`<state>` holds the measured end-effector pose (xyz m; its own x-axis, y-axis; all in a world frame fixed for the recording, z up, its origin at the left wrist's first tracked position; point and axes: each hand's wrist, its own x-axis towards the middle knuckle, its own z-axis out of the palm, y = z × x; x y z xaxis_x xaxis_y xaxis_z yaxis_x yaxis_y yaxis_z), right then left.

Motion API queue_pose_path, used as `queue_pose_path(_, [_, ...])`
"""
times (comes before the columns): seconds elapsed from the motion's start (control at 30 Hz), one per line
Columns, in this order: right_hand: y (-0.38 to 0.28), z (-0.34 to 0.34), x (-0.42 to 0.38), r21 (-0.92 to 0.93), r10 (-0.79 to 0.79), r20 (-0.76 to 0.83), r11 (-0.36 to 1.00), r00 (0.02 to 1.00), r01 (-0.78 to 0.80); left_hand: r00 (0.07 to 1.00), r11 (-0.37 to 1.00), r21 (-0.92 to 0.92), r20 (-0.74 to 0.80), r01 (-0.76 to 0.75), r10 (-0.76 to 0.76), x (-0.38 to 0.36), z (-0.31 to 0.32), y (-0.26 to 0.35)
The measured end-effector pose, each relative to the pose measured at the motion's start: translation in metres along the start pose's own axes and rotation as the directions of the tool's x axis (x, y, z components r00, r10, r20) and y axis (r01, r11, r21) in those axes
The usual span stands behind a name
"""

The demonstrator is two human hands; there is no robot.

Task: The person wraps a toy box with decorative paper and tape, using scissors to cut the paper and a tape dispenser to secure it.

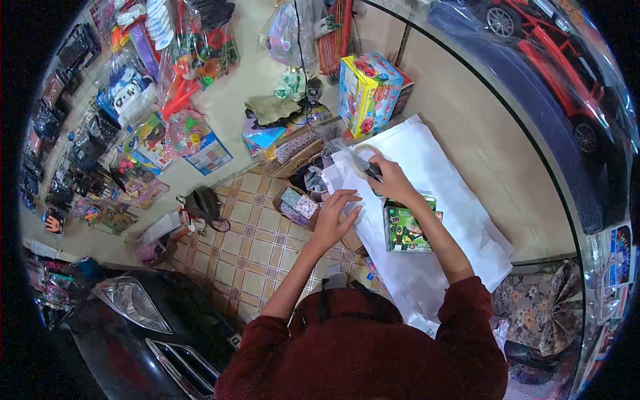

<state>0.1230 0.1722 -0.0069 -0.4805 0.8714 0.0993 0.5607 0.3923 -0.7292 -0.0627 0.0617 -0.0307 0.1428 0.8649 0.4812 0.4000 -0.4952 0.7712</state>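
My right hand (392, 181) is closed around the dark handle of what looks like a pair of scissors (363, 165), its pale front end pointing away to the upper left. A ring-shaped roll of tape (365, 148) lies by these fingers, partly covered. My left hand (335, 219) is at the left edge of the large white paper (453, 193), fingers spread and nothing in them. Under my right forearm, a green box (400, 230) with printed figures rests on the paper, partly hidden by the arm.
A yellow and blue toy box (367, 97) stands at the paper's far end. Cartons with wrapped goods (298, 203) sit left of my left hand. Bagged toys (180, 73) hang on the wall. A black ride-on car (140, 327) occupies the lower left; a glass edge (533, 140) curves along the right.
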Motion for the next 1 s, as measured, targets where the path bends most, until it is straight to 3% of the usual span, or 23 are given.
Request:
queue_pose_path(0.13, [-0.004,-0.009,-0.003,0.301,-0.038,-0.002,0.953,0.999,0.037,0.999,0.997,-0.067,-0.035,0.039,-0.041,0.010,-0.005,0.003])
queue_pose_path(0.17, [-0.001,-0.007,-0.003,0.319,-0.070,-0.091,0.943,0.993,0.095,0.997,0.995,-0.082,-0.041,0.058,-0.061,0.011,-0.005,0.002])
queue_pose_path(0.23, [-0.007,-0.015,-0.005,0.284,-0.008,-0.117,0.958,0.993,0.041,0.994,0.990,-0.111,-0.051,0.093,-0.099,0.015,-0.007,-0.001])
queue_pose_path(0.27, [-0.011,-0.021,-0.007,0.269,0.023,-0.132,0.963,0.991,0.014,0.995,0.996,-0.031,-0.056,0.085,-0.086,0.018,-0.008,-0.004])
queue_pose_path(0.3, [-0.013,-0.030,-0.007,0.170,0.109,-0.098,0.981,0.989,-0.092,0.996,0.996,0.049,-0.059,0.076,-0.073,0.020,-0.009,-0.008])
queue_pose_path(0.33, [-0.008,-0.033,-0.009,-0.072,0.085,-0.157,0.993,0.984,-0.097,0.996,0.989,0.128,-0.060,0.067,-0.060,0.021,-0.008,-0.011])
queue_pose_path(0.4, [0.011,-0.033,-0.012,-0.528,-0.004,-0.246,0.839,0.969,-0.130,1.000,0.974,0.227,-0.013,0.026,-0.024,0.019,-0.005,-0.023])
queue_pose_path(0.43, [0.018,-0.031,-0.013,-0.469,0.064,-0.277,0.862,0.959,-0.193,1.000,0.961,0.276,0.010,0.004,-0.007,0.019,-0.004,-0.027])
queue_pose_path(0.53, [0.029,-0.022,-0.016,-0.546,0.173,-0.323,0.769,0.930,-0.333,0.997,0.933,0.359,0.070,-0.011,-0.015,0.014,-0.002,-0.033])
queue_pose_path(0.57, [0.029,-0.015,-0.018,-0.642,0.009,-0.389,0.715,0.921,-0.278,0.998,0.932,0.363,0.068,-0.017,-0.008,0.012,0.001,-0.035])
queue_pose_path(0.67, [-0.008,-0.011,-0.012,-0.528,-0.265,-0.234,0.843,0.935,0.107,0.998,0.930,0.366,0.056,-0.027,0.007,0.011,0.005,-0.040])
queue_pose_path(0.73, [-0.005,0.006,-0.013,-0.569,-0.295,-0.002,0.786,0.956,0.242,0.999,0.934,0.358,0.050,-0.024,0.006,0.011,0.005,-0.038])
queue_pose_path(0.77, [-0.004,0.015,-0.013,-0.626,-0.342,-0.017,0.736,0.940,0.256,0.998,0.938,0.345,0.056,-0.017,-0.002,0.012,0.004,-0.038])
queue_pose_path(0.87, [-0.014,0.010,-0.002,-0.572,-0.161,0.099,0.798,0.982,0.188,0.997,0.962,0.271,0.050,0.039,-0.054,0.015,-0.002,-0.034])
queue_pose_path(0.9, [-0.019,0.005,-0.003,-0.432,-0.318,-0.010,0.856,0.948,0.283,0.995,0.972,0.220,0.034,0.083,-0.093,0.016,-0.005,-0.031])
queue_pose_path(1.0, [-0.040,-0.005,-0.008,0.041,-0.209,-0.160,0.975,0.965,0.218,0.982,0.986,-0.005,-0.081,0.170,-0.169,0.017,-0.008,-0.030])
